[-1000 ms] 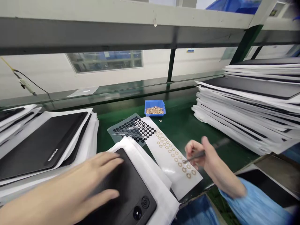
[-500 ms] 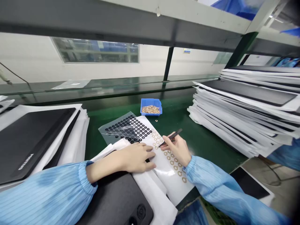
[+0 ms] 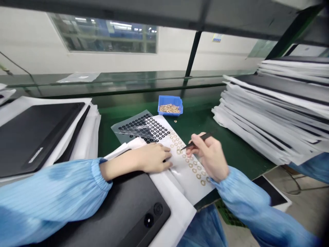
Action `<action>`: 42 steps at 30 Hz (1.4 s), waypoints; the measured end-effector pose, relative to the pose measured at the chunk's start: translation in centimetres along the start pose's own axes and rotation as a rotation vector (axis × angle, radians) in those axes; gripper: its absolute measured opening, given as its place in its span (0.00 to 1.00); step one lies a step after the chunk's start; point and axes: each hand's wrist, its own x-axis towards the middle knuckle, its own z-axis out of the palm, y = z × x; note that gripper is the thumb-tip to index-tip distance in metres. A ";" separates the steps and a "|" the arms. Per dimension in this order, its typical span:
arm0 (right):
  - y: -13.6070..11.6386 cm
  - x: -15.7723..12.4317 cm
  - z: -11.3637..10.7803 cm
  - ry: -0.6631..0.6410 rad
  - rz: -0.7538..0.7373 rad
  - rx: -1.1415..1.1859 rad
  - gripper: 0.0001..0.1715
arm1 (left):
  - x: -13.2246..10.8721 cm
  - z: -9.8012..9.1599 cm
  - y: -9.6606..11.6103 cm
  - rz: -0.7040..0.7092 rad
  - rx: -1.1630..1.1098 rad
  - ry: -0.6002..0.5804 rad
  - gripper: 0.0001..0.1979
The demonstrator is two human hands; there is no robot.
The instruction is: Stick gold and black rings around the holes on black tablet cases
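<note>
My left hand (image 3: 151,158) lies flat, fingers together, pressing the near edge of a white sticker sheet (image 3: 180,164) that carries black rings and tan rings. Pinched in my right hand (image 3: 209,154) is a pair of dark tweezers (image 3: 196,141), whose tip touches the sheet among the tan rings. A black tablet back cover (image 3: 123,209) with two camera holes lies on white wrapping just under my left forearm. Both arms wear light blue sleeves.
A small blue tray (image 3: 170,104) of tan rings sits on the green bench behind the sheet. Tall stack of black covers in white wrapping (image 3: 277,106) stands at right, another stack (image 3: 38,133) at left. A shelf rail runs overhead.
My left hand slid forward from the black cover onto the sticker sheet. My right hand moved from the sheet's near end up to its middle, tweezers now pointing left at the tan rings.
</note>
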 end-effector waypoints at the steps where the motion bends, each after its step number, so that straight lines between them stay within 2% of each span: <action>1: -1.0 -1.3 0.5 -0.051 -0.004 0.058 0.15 | 0.1 -0.1 0.0 -0.003 -0.013 0.008 0.14; 3: -2.7 -4.1 1.6 -0.202 0.079 0.102 0.16 | -0.2 -0.6 0.0 -0.024 -0.029 0.037 0.15; 5: -3.4 -6.4 2.8 -0.273 0.176 0.105 0.17 | -1.5 -1.4 0.4 -0.054 -0.031 0.099 0.16; 9: -2.4 -8.6 4.5 -0.238 0.236 0.114 0.17 | -7.2 -2.7 3.0 -0.113 -0.047 0.229 0.15; 12: -1.6 -8.8 4.8 -0.184 0.242 0.120 0.18 | -11.9 -2.6 5.7 -0.145 -0.047 0.228 0.14; 15: -1.5 -9.0 4.8 -0.132 0.219 0.109 0.18 | -14.3 -1.8 7.6 -0.100 -0.038 0.204 0.21; 19: -1.6 -9.2 4.8 -0.128 0.205 0.078 0.18 | -14.5 -0.2 8.0 -0.057 -0.020 0.202 0.27; 22: -1.4 -9.2 4.7 -0.133 0.205 0.066 0.18 | -14.0 1.0 7.7 -0.024 -0.017 0.288 0.25; 24: -1.2 -9.2 4.7 -0.128 0.206 0.070 0.18 | -13.8 1.5 7.6 -0.032 0.004 0.296 0.24; 28: -0.9 -9.2 4.7 -0.138 0.197 0.089 0.17 | -13.9 1.2 7.5 -0.054 0.046 0.180 0.26; 34: -0.7 -9.2 4.7 -0.147 0.160 0.078 0.16 | -14.0 1.1 7.3 -0.062 0.004 0.220 0.27; 38: -0.6 -9.2 4.7 -0.148 0.145 0.090 0.16 | -13.9 1.4 7.6 -0.035 0.084 0.212 0.27; 42: -0.7 -9.3 4.8 -0.125 0.113 0.075 0.16 | -13.8 1.6 8.1 -0.107 0.152 0.238 0.25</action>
